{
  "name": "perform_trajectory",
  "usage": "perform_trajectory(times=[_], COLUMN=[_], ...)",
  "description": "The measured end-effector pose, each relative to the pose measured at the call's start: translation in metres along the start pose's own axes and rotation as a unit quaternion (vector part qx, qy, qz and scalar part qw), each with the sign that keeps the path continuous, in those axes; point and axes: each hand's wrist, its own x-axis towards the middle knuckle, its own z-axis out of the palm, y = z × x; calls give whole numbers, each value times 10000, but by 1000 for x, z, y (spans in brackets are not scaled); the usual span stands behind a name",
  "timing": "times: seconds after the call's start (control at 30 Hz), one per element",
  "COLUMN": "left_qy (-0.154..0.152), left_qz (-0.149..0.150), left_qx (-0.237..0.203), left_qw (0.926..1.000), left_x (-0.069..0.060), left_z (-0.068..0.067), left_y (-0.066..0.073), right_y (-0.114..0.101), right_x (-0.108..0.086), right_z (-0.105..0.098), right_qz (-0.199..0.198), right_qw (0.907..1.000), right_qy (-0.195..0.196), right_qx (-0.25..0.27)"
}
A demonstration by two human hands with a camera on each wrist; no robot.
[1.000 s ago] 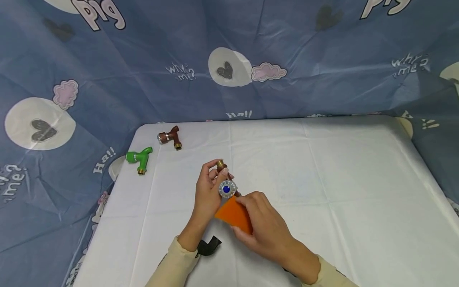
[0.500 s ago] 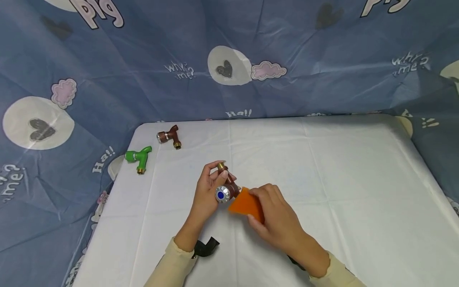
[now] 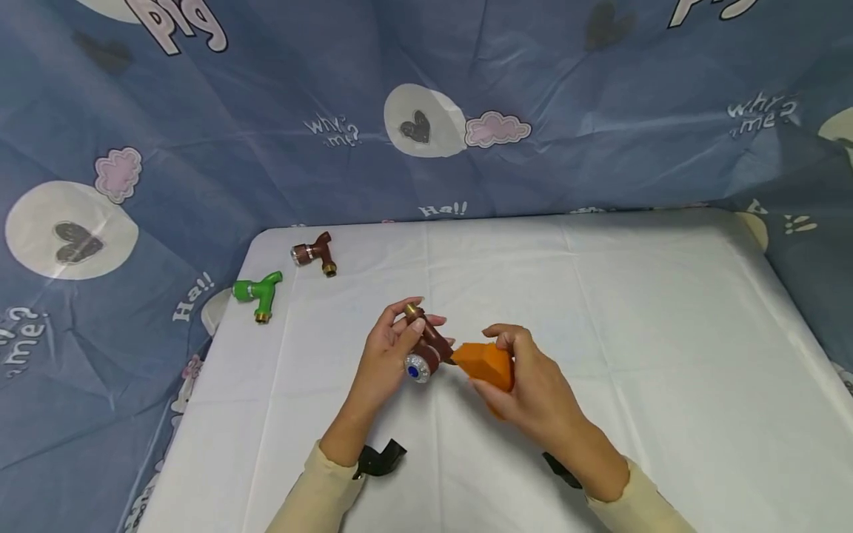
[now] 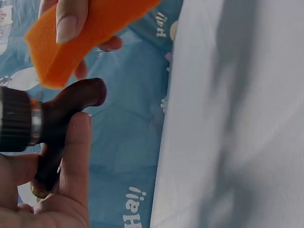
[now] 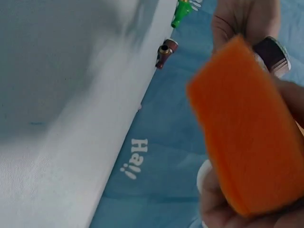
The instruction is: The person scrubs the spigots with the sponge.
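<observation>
We see a brown tap [image 3: 435, 343] with a blue-dotted knob over the white table [image 3: 666, 333], fingers and thumb of the left hand [image 3: 386, 359] gripping it, brass end pointing away. Right by its spout there's an orange sponge [image 3: 483, 363], pinched in the right hand [image 3: 536, 381]; we honestly can't tell if they touch. Well off to the far left we've got a green tap [image 3: 265, 293] lying near a second brown tap [image 3: 323, 252], and behind everything, a blue printed curtain [image 3: 600, 111].
</observation>
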Motion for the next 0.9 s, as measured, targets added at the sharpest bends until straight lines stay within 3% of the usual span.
perform_trajectory(times=[0.1,0.2,0.33,0.47,0.67,0.83,0.9], left_qy=[-66,-45,273,501,317,63,45], left_qz=[-45,-146,-153,-159,-153,-70,-71], left_qx=[34,-95,-74,-217,-360,-789,-775], left_qw=[10000,9998,9995,9984,9987,9968,9970], left_x=[1,2,4,4,3,2,1], left_z=[2,3,2,-2,-6,-8,-8], left_y=[0,0,2,4,4,4,3], right_y=[-4,-8,-12,-10,3,11,11], right_x=[1,0,-3,-7,-14,-14,-12], right_z=[6,14,23,25,14,2,-1], right_qz=[-516,-1030,-1306,-1276,-915,-718,-770], right_qw=[9973,9876,9770,9739,9728,9791,9826], right_qy=[264,423,75,-328,-534,-278,-116], right_qx=[-440,-1109,-1685,-1847,-2059,-1884,-1687])
